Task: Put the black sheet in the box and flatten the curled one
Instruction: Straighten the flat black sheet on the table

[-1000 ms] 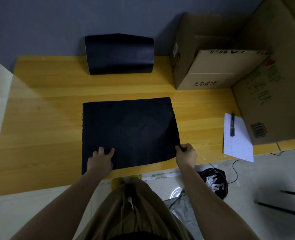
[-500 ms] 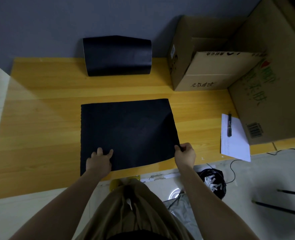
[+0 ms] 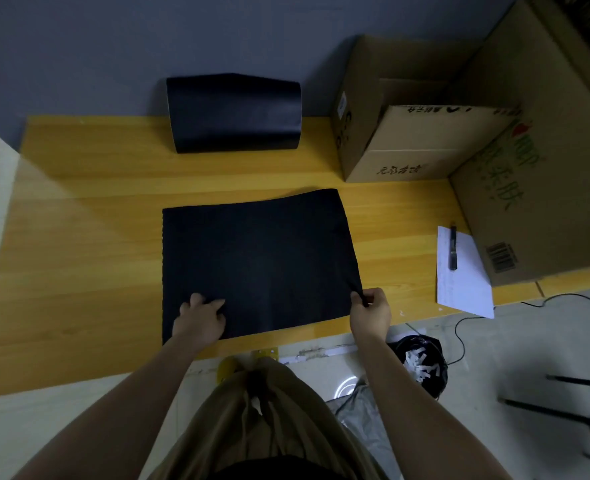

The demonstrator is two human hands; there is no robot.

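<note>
Black sheet [image 3: 258,265] lay flat mid-table, left hand [image 3: 200,318] pressed spread on it, right hand [image 3: 369,308] pinching near corner; best lifted evenly, unfolded, toward open box [image 3: 407,133] at right.

Packing workroom, wooden bench [image 3: 78,237], cardboard boxes [image 3: 407,147], bare wall [image 3: 113,46]

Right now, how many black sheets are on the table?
2: a flat sheet under both hands at the near edge, and a curled sheet at the far edge by the wall.
</note>
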